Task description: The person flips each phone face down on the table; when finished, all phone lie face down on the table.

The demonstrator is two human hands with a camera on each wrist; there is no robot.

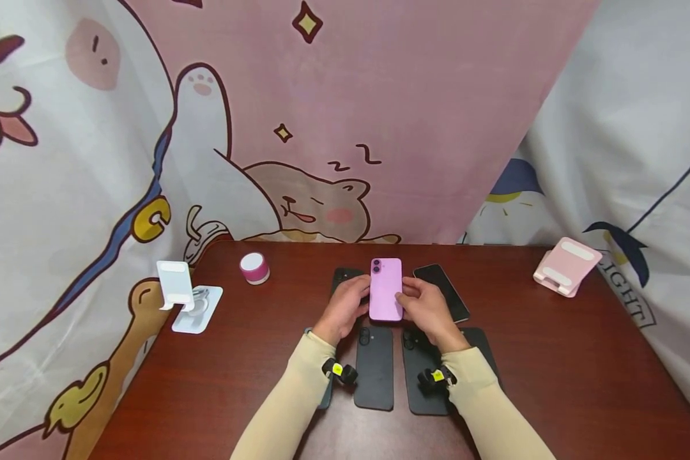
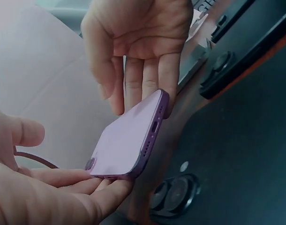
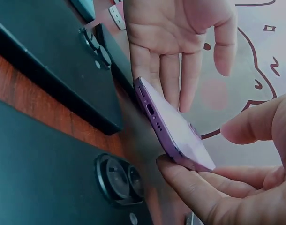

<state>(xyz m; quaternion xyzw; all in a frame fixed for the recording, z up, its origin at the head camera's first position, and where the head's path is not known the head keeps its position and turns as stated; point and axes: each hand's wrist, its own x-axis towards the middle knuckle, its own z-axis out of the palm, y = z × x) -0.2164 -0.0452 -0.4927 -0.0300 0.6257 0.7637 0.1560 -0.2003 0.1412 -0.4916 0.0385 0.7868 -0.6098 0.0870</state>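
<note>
A pink phone (image 1: 386,291), camera side up, is supported between both hands over the table. My left hand (image 1: 347,306) has its fingers under the phone's left edge; in the left wrist view its thumb (image 2: 28,132) stands away from the phone. My right hand (image 1: 428,306) bears the opposite edge on its fingers, and in the right wrist view its thumb (image 3: 244,129) is raised apart. The charging port end (image 3: 152,112) faces toward the wrists. Beneath the hands lie dark phones, among them one (image 1: 374,370) in the middle and another (image 1: 425,390) at its right.
Farther back lie a black phone (image 1: 345,276) and a tilted phone (image 1: 445,291). A white phone stand (image 1: 197,313) and a round pink jar (image 1: 255,269) are at the left. At the far right sits a pink folding stand (image 1: 567,267). Printed curtains surround the table (image 1: 586,383).
</note>
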